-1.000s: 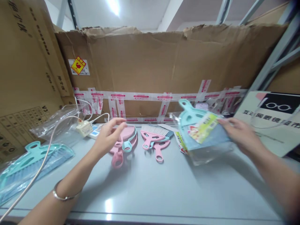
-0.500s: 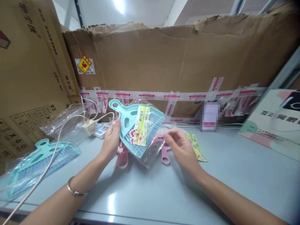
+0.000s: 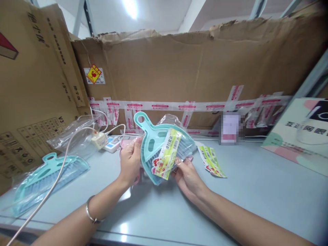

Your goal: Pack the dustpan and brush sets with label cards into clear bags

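My left hand is closed around the left edge of a teal dustpan, its thumb in front. The dustpan is tilted above the table, its looped handle up to the left. A blue-bristled brush lies against its face, and a yellow-green label card slants across the front. A clear plastic bag shows behind its upper edge. My right hand pinches the clear plastic at the lower right of the dustpan. Pink plastic parts peek out behind it, mostly hidden.
Another teal dustpan in clear wrap lies at the left, a white cable crossing it. Label cards lie right of my hands. A plug adapter and power strip stand behind. A large cardboard box closes off the back.
The dustpan has moved right and slightly down with my left hand. My right hand has come down and in to its lower edge. The pink parts are now mostly covered.
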The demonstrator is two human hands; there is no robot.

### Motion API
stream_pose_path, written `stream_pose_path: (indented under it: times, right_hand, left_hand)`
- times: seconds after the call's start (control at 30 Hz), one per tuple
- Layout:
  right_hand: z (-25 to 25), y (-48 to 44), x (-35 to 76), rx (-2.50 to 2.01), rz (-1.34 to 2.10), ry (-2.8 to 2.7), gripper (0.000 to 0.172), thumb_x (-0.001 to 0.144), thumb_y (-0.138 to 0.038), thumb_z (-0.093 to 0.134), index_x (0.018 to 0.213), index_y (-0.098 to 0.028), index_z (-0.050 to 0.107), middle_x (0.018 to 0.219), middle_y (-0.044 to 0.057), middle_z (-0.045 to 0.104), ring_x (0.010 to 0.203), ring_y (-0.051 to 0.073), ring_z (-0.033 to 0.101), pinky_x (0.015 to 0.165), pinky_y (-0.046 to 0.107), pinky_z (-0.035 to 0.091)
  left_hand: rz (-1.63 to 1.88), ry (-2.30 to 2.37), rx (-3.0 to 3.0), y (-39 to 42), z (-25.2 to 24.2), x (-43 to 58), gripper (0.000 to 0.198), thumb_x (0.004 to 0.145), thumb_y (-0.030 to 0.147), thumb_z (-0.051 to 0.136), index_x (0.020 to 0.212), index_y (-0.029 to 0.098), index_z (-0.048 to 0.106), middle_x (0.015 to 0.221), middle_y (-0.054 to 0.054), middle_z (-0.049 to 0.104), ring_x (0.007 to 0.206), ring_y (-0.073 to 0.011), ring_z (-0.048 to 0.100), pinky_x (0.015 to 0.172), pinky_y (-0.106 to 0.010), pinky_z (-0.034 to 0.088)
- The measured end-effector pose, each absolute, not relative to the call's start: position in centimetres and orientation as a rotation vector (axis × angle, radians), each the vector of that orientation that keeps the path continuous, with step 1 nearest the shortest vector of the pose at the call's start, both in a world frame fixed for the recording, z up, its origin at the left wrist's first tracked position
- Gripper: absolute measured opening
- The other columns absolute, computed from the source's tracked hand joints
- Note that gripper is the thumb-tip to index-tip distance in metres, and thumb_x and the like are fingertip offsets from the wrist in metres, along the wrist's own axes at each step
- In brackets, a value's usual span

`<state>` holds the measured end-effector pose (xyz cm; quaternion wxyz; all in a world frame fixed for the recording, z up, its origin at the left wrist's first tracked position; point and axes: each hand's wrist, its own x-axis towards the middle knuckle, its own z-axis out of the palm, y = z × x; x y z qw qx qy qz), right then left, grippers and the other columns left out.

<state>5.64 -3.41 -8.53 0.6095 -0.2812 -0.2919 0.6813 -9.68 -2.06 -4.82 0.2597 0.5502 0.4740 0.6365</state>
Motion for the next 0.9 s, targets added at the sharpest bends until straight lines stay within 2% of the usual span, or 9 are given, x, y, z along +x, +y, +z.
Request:
stream_pose_path:
  times: [0.17, 0.33, 0.43, 0.5, 0.57, 0.63, 0.67, 0.77, 0.9]
  right_hand:
    - [-7.9, -3.6, 5.6, -0.564, 1.626, -0.723, 0.051, 0.070, -0.027, 0.071, 0.116, -0.030, 0.051, 0.114, -0.001, 0.065, 0.092, 0.018, 0.064, 0.073, 0.029, 0.055]
    - [-7.9, -3.1, 6.1, -0.653, 1.548, -0.688, 0.053, 0.064, -0.028, 0.076, 0.112, -0.026, 0.054, 0.102, 0.001, 0.069, 0.084, 0.020, 0.066, 0.071, 0.032, 0.056]
    - [-7.5, -2.9, 6.8, -0.746, 1.516, -0.738, 0.049, 0.059, -0.030, 0.079, 0.102, -0.023, 0.057, 0.095, 0.001, 0.071, 0.074, 0.020, 0.067, 0.065, 0.032, 0.056]
    - [-7.2, -3.0, 7.2, -0.795, 1.540, -0.834, 0.047, 0.057, -0.031, 0.080, 0.097, -0.021, 0.058, 0.091, 0.002, 0.071, 0.072, 0.020, 0.068, 0.064, 0.033, 0.055]
    - [-7.0, -3.1, 7.4, -0.792, 1.583, -0.976, 0.044, 0.058, -0.032, 0.079, 0.095, -0.020, 0.060, 0.090, 0.004, 0.071, 0.074, 0.020, 0.068, 0.069, 0.034, 0.055]
    - [-6.9, -3.3, 7.5, -0.752, 1.617, -1.114, 0.040, 0.060, -0.032, 0.078, 0.094, -0.019, 0.061, 0.091, 0.005, 0.071, 0.078, 0.021, 0.068, 0.072, 0.034, 0.054]
    - [-6.9, -3.4, 7.6, -0.739, 1.625, -1.160, 0.039, 0.061, -0.032, 0.077, 0.094, -0.019, 0.061, 0.092, 0.006, 0.071, 0.079, 0.021, 0.068, 0.072, 0.034, 0.054]
    - [-6.7, -3.0, 8.3, -0.760, 1.578, -1.138, 0.038, 0.062, -0.032, 0.077, 0.094, -0.018, 0.061, 0.093, 0.006, 0.071, 0.079, 0.021, 0.068, 0.072, 0.033, 0.054]
    - [-6.2, -1.6, 9.7, -0.842, 1.417, -0.912, 0.038, 0.060, -0.029, 0.078, 0.093, -0.019, 0.061, 0.092, 0.005, 0.072, 0.076, 0.022, 0.068, 0.064, 0.032, 0.056]
  left_hand:
    - [1.713, 1.335, 1.536, -1.4, -5.1, -10.3, 0.036, 0.086, 0.043, 0.046, 0.061, 0.018, 0.051, 0.058, 0.002, 0.053, 0.056, -0.0119, 0.047, 0.052, -0.022, 0.038]
    - [1.561, 1.324, 1.751, -1.5, -4.2, -11.1, 0.027, 0.084, 0.038, 0.049, 0.072, 0.017, 0.060, 0.073, -0.002, 0.062, 0.072, -0.0163, 0.056, 0.066, -0.025, 0.045]
    - [1.842, 1.421, 1.737, -1.1, -2.0, -13.3, 0.027, 0.083, 0.038, 0.051, 0.097, 0.017, 0.061, 0.103, -0.007, 0.062, 0.093, -0.0186, 0.057, 0.081, -0.028, 0.045]
    - [2.003, 1.508, 1.845, -0.8, -0.3, -14.7, 0.032, 0.081, 0.039, 0.054, 0.106, 0.019, 0.060, 0.113, -0.007, 0.059, 0.099, -0.0191, 0.055, 0.084, -0.028, 0.044]
    - [1.646, 1.483, 2.081, -0.6, 1.1, -15.3, 0.031, 0.078, 0.041, 0.058, 0.100, 0.020, 0.064, 0.104, -0.006, 0.063, 0.092, -0.0193, 0.058, 0.076, -0.026, 0.046]
    - [1.105, 1.371, 2.120, -0.7, 1.6, -14.9, 0.029, 0.076, 0.044, 0.058, 0.086, 0.019, 0.069, 0.084, -0.005, 0.067, 0.074, -0.0184, 0.061, 0.061, -0.024, 0.046]
    - [0.965, 1.358, 2.068, -0.7, 1.7, -14.7, 0.030, 0.075, 0.045, 0.058, 0.078, 0.018, 0.070, 0.074, -0.004, 0.067, 0.065, -0.0175, 0.060, 0.054, -0.024, 0.044]
    - [1.152, 1.609, 1.885, -0.6, 1.9, -15.6, 0.026, 0.073, 0.041, 0.060, 0.064, 0.017, 0.067, 0.054, 0.000, 0.060, 0.051, -0.0143, 0.053, 0.048, -0.022, 0.039]
    - [1.707, 2.030, 1.611, 1.0, 3.9, -23.3, 0.021, 0.078, 0.033, 0.053, 0.069, 0.016, 0.061, 0.049, 0.005, 0.047, 0.052, -0.0112, 0.043, 0.059, -0.025, 0.041]
